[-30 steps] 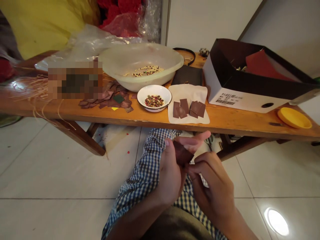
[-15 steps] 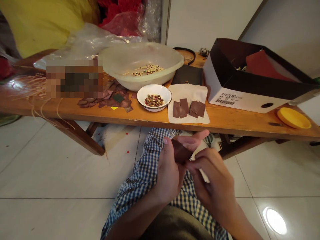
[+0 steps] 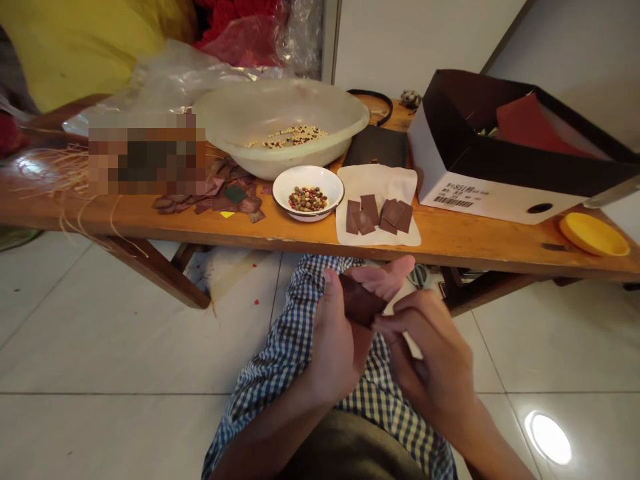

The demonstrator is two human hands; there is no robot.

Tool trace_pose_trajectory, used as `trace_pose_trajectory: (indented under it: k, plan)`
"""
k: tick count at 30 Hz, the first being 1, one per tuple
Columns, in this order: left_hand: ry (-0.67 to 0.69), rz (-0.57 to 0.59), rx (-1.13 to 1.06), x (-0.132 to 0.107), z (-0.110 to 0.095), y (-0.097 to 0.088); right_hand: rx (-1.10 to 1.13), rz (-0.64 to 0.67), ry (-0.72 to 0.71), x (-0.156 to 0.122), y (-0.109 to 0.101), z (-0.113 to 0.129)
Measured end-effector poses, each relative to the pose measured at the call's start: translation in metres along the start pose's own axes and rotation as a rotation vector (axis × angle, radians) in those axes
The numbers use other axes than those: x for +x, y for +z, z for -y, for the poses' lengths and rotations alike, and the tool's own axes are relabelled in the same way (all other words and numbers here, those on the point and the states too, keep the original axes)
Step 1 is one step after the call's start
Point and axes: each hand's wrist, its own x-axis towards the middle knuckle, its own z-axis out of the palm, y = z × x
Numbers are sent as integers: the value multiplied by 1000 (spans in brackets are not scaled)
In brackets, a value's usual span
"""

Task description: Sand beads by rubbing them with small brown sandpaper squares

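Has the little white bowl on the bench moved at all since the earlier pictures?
No. The white bowl sits in the same place on the wooden bench, its right rim still beside the pale mat.

The left hand has shifted slightly left, exposing a little more of the flat, dark-brown, leather-like piece it holds; the right hand now pinches slightly higher.
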Motion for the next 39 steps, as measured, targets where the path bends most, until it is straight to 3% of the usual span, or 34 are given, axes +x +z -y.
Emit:
trace_pose_trajectory:
  k: [12, 16, 18, 22, 25, 29, 39]
  plan:
    - [-19, 114, -75, 0, 0, 0, 12, 26, 22, 3, -4, -5]
    - [-2, 116, -76, 1, -1, 0, 45, -112, 158, 4, -11, -11]
    - [28, 92, -71, 4, 0, -1, 298, -174, 309, 4, -13, -12]
    - [96, 42, -63, 12, 1, -7, 1199, -155, 620, 2, -6, -3]
    - [100, 9, -52, 16, 0, -11, 1622, -128, 704, 3, 3, 5]
    - [113, -4, -44, 16, -2, -10, 1816, -144, 704, 3, 10, 11]
    - [93, -33, -41, 14, -3, -10, 2018, -182, 696, 2, 15, 18]
